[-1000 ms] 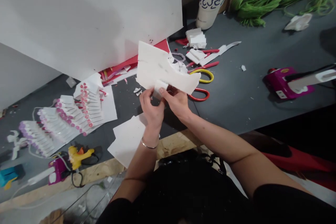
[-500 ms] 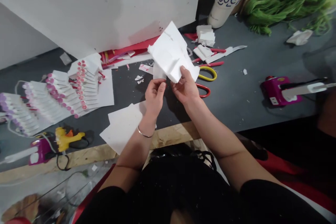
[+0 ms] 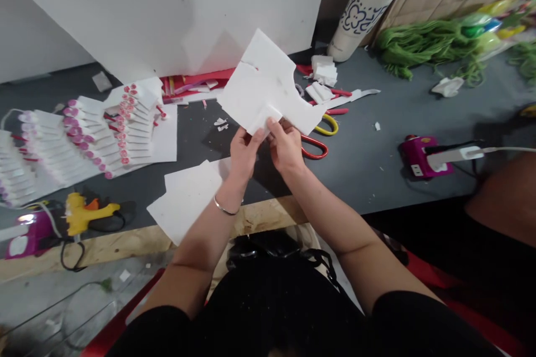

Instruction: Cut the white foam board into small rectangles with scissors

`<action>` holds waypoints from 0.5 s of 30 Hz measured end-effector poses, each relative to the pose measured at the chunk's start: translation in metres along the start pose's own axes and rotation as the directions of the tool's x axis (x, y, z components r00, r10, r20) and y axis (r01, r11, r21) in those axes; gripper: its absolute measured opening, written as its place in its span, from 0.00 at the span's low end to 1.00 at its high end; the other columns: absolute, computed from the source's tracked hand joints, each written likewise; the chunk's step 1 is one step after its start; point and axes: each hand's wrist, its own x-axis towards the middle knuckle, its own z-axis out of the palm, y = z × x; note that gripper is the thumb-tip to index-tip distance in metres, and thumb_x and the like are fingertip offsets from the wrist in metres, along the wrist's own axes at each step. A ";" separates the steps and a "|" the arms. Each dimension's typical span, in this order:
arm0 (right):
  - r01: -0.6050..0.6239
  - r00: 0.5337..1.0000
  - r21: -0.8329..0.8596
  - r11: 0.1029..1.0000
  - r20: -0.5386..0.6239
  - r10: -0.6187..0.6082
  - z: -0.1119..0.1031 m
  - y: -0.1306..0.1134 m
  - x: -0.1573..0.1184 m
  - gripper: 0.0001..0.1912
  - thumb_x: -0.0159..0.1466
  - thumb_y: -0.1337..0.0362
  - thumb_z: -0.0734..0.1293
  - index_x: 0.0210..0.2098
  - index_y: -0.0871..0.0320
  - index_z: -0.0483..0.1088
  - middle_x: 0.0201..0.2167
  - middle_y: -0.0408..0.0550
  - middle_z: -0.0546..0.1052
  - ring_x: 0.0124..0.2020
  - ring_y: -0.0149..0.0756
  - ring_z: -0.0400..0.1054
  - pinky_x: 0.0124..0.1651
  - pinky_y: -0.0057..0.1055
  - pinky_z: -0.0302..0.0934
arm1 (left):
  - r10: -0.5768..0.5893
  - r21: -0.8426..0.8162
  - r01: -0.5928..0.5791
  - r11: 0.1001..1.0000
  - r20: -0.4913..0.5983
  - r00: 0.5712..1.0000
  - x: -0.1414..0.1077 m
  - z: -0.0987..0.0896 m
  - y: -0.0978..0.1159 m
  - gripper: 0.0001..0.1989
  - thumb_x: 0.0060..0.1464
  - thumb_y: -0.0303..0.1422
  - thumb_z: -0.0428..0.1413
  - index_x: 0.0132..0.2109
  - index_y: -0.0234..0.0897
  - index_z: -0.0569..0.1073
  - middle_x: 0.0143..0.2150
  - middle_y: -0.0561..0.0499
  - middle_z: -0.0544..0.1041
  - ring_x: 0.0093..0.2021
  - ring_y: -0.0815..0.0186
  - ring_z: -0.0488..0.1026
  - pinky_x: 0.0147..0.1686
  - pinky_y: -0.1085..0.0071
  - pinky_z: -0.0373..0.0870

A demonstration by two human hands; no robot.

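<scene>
A white sheet with cut-out, ragged edges is held up over the table by both hands. Whether it is paper or thin foam I cannot tell. My left hand pinches its lower corner between thumb and fingers. Beside it, my right hand grips the lower edge, thumb on top at a small raised white piece. Behind the sheet lie scissors with one yellow handle loop and one red handle loop; their blades are hidden. More white sheets lie under my left forearm.
Rows of white strips with pink and purple tips spread at left, near a yellow glue gun. A white bottle, green yarn and a purple power adapter stand right. Another person's arm shows at right.
My left hand has moved up onto the sheet's lower corner and now grips it. The sheet has turned flatter toward me and shifted slightly left. The camera view has shifted slightly.
</scene>
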 end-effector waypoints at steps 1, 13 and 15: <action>0.017 1.000 -0.026 0.999 0.021 -0.017 0.001 0.001 0.000 0.35 0.57 0.36 0.77 0.53 0.53 0.77 0.48 0.56 0.82 0.58 0.50 0.77 0.55 0.44 0.77 | -0.034 -0.048 0.033 0.998 -0.023 0.999 0.001 0.000 0.000 0.28 0.41 0.54 0.78 0.43 0.42 0.83 0.44 0.49 0.87 0.43 0.63 0.83 0.45 0.68 0.79; 0.345 0.928 -0.888 0.305 0.371 0.031 -0.049 -0.064 -0.004 0.12 0.71 0.59 0.68 0.43 0.59 0.82 0.42 0.54 0.86 0.44 0.46 0.78 0.53 0.43 0.71 | -0.225 -0.348 0.155 0.925 -0.171 0.959 0.020 0.009 0.030 0.13 0.60 0.22 0.68 0.30 0.37 0.75 0.30 0.55 0.79 0.25 0.77 0.71 0.27 0.80 0.67; 0.305 0.952 -0.950 0.062 0.304 -0.020 -0.069 -0.076 -0.006 0.13 0.71 0.64 0.66 0.45 0.59 0.83 0.46 0.59 0.85 0.51 0.52 0.77 0.58 0.47 0.69 | -0.266 -0.364 0.198 0.910 -0.147 0.953 0.021 0.011 0.037 0.12 0.60 0.22 0.67 0.31 0.39 0.76 0.30 0.55 0.79 0.25 0.76 0.72 0.25 0.80 0.65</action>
